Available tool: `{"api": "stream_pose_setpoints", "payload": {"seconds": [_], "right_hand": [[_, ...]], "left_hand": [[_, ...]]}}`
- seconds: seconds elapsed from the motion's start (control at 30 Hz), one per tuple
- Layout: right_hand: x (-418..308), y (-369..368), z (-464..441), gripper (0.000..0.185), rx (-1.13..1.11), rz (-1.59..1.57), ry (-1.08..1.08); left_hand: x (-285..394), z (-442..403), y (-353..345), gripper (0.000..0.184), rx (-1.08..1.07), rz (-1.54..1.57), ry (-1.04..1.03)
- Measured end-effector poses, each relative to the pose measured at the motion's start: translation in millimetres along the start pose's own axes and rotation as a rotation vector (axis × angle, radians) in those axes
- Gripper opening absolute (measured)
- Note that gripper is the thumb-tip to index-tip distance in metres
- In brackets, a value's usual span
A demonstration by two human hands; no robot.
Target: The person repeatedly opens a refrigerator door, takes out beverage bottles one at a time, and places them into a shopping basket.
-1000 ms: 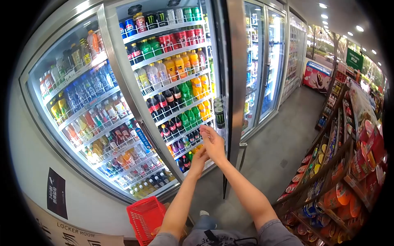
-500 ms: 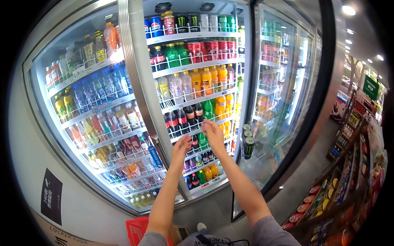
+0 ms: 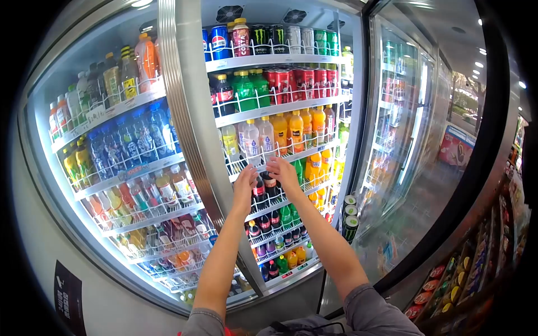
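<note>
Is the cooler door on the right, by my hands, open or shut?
Open: the door stands swung out to the right, and the shelves' bottles beside it show with no glass in front.

Tall coolers with metal trim line the pale wall (image 3: 36, 224), a closed glass door (image 3: 182, 112) at left and, beside it, an open cooler (image 3: 286, 59) with round fan grilles (image 3: 230, 13) above white tiers, all washed in cold white light. Low at left, the wall carries a dark sign (image 3: 68, 297) with white lettering, while the open door (image 3: 499, 134), dark-edged, shows grey floor (image 3: 414, 207) and more lit coolers (image 3: 406, 134) through its glass. Farther back, a printed chest (image 3: 455, 147) sits below a window (image 3: 465, 106) onto greenery, small ceiling lights (image 3: 480, 51) glow, and stocked racks (image 3: 476, 280) fill the lower right.
</note>
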State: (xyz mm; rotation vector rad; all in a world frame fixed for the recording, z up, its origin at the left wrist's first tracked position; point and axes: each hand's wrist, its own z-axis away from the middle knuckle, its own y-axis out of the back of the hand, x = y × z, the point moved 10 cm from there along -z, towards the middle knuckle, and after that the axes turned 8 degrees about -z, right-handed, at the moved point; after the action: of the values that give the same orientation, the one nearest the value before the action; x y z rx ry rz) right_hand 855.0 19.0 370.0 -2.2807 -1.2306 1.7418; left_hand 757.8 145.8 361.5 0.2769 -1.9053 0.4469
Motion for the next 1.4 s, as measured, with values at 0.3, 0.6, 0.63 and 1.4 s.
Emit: {"api": "stream_pose_setpoints", "payload": {"seconds": [0.3, 0.6, 0.63, 1.4], "right_hand": [[31.9, -4.1, -88.8, 0.057, -0.142, 0.018, 0.016], [36.9, -22.1, -166.7, 0.062, -0.131, 0.027, 0.028], [46.6, -14.3, -180.5, 0.053, -0.046, -0.008, 0.058], [-17.2, -22.1, -97.2, 0.039, -0.101, 0.103, 0.308]], "left_hand": [[-7.9, -106.5, 9.9, 0.058, 0.114, 0.023, 0.017], [-30.2, -210.3, 24.8, 0.072, 0.168, 0.226, -0.015], [-29.9, -211.2, 22.4, 0.073, 0.173, 0.244, 0.009], [45.8, -119.5, -9.9, 0.069, -0.015, -0.027, -0.308]]}}
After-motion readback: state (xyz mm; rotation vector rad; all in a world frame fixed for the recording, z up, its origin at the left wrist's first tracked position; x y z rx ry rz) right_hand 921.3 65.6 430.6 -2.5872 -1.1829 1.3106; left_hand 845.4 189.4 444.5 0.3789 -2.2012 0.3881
